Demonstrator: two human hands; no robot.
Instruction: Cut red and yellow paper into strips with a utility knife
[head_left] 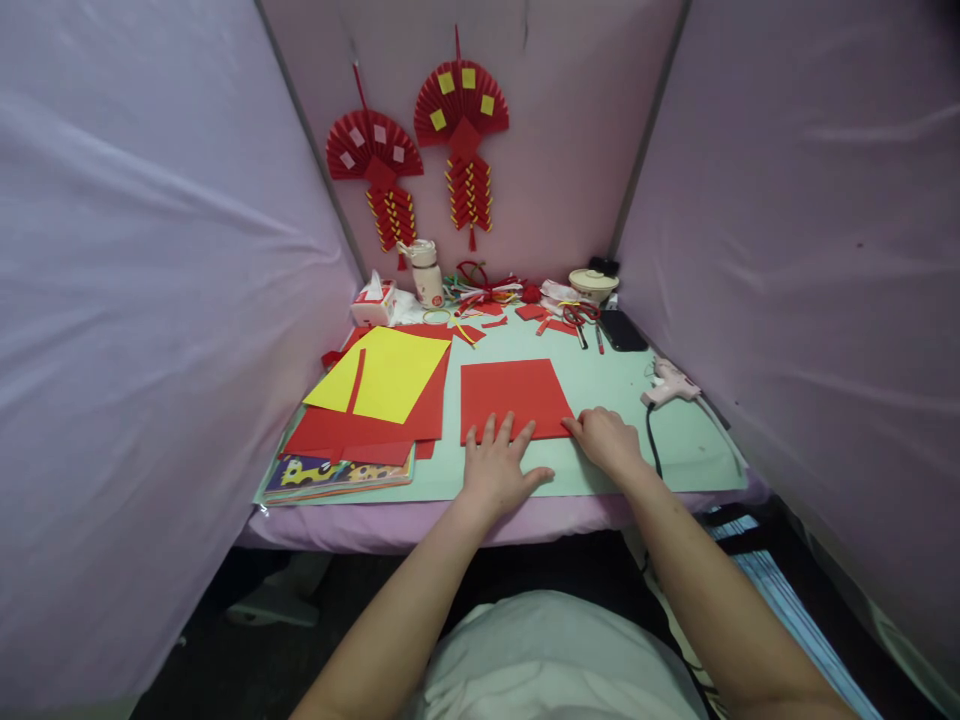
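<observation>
A sheet of red paper (517, 395), perhaps folded, lies flat on the pale green mat in front of me. My left hand (499, 465) rests on its near edge, open, with fingers spread over the red surface and the thumb out to the right. At the near right corner, my right hand (609, 440) is closed, its fingers curled and its thumb end at the paper. How much of the corner it grips is partly hidden.
Left lies a stack with yellow paper (397, 370), red sheets and a picture book (300, 472). A glue gun (670, 384), phone (622, 330) and scissors (581, 314) are on the right. Behind stand a bottle (427, 275) and tissue box (373, 302); red fan ornaments (465, 105) hang above.
</observation>
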